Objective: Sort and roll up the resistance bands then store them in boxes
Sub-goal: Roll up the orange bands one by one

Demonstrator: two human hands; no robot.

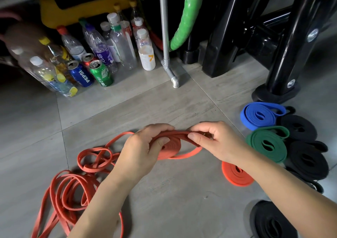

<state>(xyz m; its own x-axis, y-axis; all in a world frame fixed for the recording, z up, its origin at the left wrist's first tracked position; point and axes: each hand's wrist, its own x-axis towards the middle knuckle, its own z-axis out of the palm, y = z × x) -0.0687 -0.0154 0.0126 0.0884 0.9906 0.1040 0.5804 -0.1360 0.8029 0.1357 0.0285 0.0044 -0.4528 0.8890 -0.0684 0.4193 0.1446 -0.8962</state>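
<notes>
Black roll (271, 221) — cut off by bottom edge.

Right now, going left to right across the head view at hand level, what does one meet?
Loose orange bands → left hand → half-rolled orange band → right hand → green rolled band → black rolled band.

Half-coiled orange band (171, 145) above mid floor (164, 101), loose orange bands (60, 186) tangled near-left, rolled blue coil (251, 118), green coil (259, 140), orange coil (234, 177), black coils (310, 171) along right edge.
</notes>
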